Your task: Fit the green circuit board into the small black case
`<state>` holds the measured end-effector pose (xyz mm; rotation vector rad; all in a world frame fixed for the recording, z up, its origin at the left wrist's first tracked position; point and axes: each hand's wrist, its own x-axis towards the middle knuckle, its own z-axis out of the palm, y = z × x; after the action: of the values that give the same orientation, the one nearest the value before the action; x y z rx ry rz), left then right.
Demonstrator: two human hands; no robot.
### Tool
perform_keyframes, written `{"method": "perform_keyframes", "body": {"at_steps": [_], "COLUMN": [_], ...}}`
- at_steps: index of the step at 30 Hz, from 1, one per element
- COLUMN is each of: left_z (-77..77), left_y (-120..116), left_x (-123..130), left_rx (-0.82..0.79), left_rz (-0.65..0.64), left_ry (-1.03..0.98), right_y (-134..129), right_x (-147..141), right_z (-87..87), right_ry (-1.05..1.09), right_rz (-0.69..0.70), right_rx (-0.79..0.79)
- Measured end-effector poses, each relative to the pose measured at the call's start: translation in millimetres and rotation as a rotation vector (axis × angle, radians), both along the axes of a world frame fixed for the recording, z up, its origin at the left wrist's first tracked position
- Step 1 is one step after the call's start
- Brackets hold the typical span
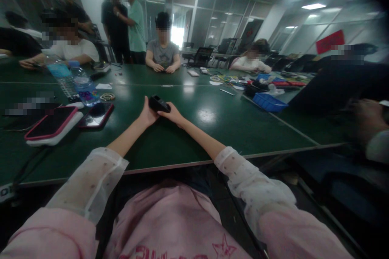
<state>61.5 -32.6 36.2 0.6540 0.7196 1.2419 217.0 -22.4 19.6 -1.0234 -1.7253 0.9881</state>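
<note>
A small black box-shaped device [159, 104] is held between my two hands, just above the green table [182, 145]. Its exact kind is too dark and small to make out. My left hand [148, 115] is closed around its left side, with the thumb pointing up along the edge. On the right end, the fingers of my right hand [174, 115] grip the lower corner. To the left of my hands lies a phone in a red case [96, 115]. Parts of my fingers are hidden behind and under the device.
Two plastic bottles [85, 89] and a pink-rimmed phone [51, 123] on a white item stand at left. A blue tray [270, 102], a pen [227, 92] and tangled cables [225, 79] lie at right. Several people sit or stand around the table.
</note>
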Motion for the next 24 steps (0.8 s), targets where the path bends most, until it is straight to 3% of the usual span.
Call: {"method": "perform_keyframes", "body": {"at_steps": [6, 16, 24], "left_z": [9.1, 6.5, 3.3], "left_y": [-7.8, -4.9, -1.8], "left_x": [1.3, -3.1, -2.6], "left_rx": [-0.086, -0.116, -0.116], "left_rz": [0.025, 0.043, 0.06], "left_ry": [-0.215, -0.225, -0.184], "right_y": [0.0, 6.5, 3.0], "right_x": [1.0, 2.1, 5.1], "right_z": [-1.7, -9.2, -8.0], "right_ry": [-0.082, -0.259, -0.297], "right_rz": [0.051, 0.025, 0.023], "right_rx": [0.044, 0.321, 0.368]}}
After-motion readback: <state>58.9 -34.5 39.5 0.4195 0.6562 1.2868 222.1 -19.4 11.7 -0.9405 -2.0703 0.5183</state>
